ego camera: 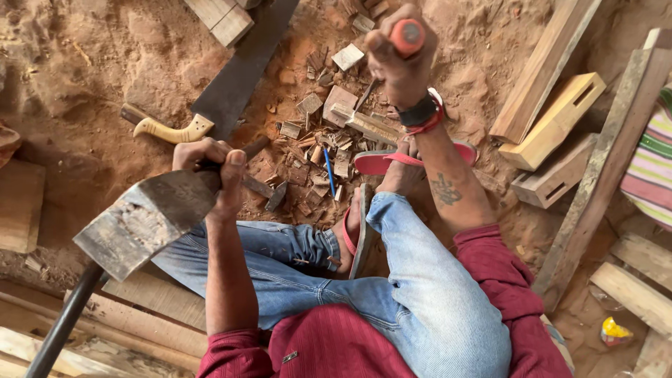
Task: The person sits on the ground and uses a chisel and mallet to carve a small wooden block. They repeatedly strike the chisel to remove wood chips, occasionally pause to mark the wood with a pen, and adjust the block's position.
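My right hand (400, 66) is shut around a chisel with an orange-red handle (407, 35), held upright, its blade pointing down at a small wooden piece (364, 124) on the sandy ground. My left hand (208, 166) grips the dark handle of a heavy tool with a broad, worn metal head (143, 224), raised close to the camera. I sit on the ground in blue jeans. My feet, in red flip-flops (381, 162), rest just below the wooden piece.
A hand saw (234, 80) with a cream handle lies at the upper left. Wood chips and a blue pencil (329, 171) litter the ground. Mortised wooden blocks (556, 119) and long battens lie to the right, planks (140, 322) at the lower left.
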